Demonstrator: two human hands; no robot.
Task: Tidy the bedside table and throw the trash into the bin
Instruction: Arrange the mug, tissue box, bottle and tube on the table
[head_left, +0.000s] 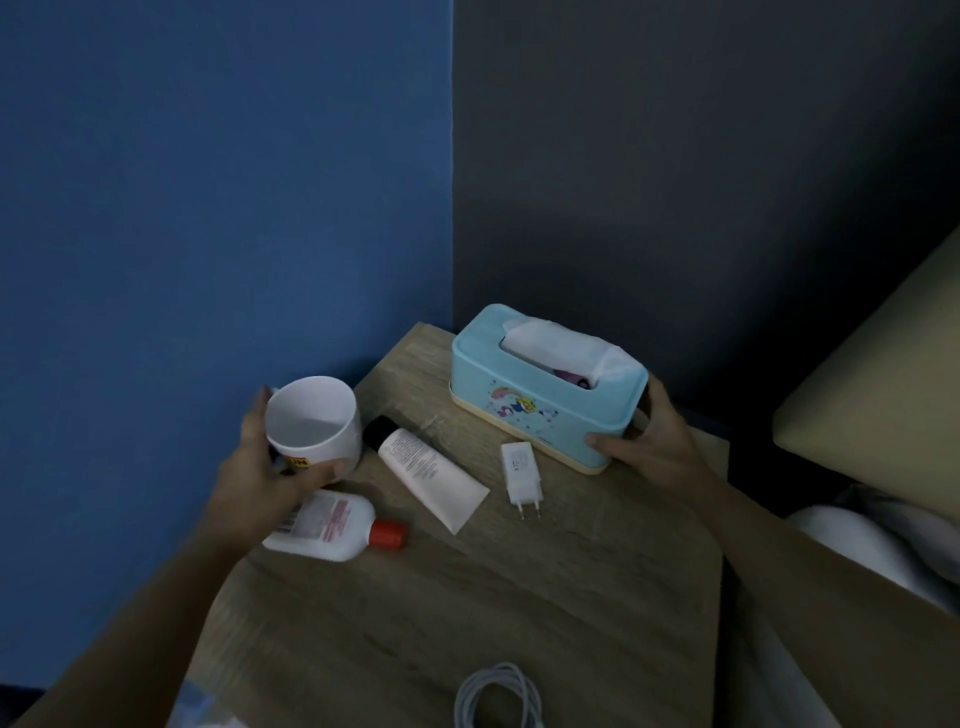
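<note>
Dim, blue-tinged room light, soft shadow across the dark grey wall (675, 208), faint shadows on the pale wooden bedside table (571, 597), mild overall blur, wide-angle stretching at the edges.

The tissue box (530, 415) stands on the bench (519, 597) in its far right corner, with a tissue (561, 345) sticking out of its top. The right hand (660, 447) grips its right end. At the far left edge, the left hand (260, 467) holds the mug (317, 421). The tube (431, 470) lies just right of the mug, and the charger (521, 470) lies between the tube and the box. The bottle (332, 525) lies on its side before the mug. The coiled cable (498, 696) lies at the near edge. The bed (857, 535) is to the right of the bench.
</note>
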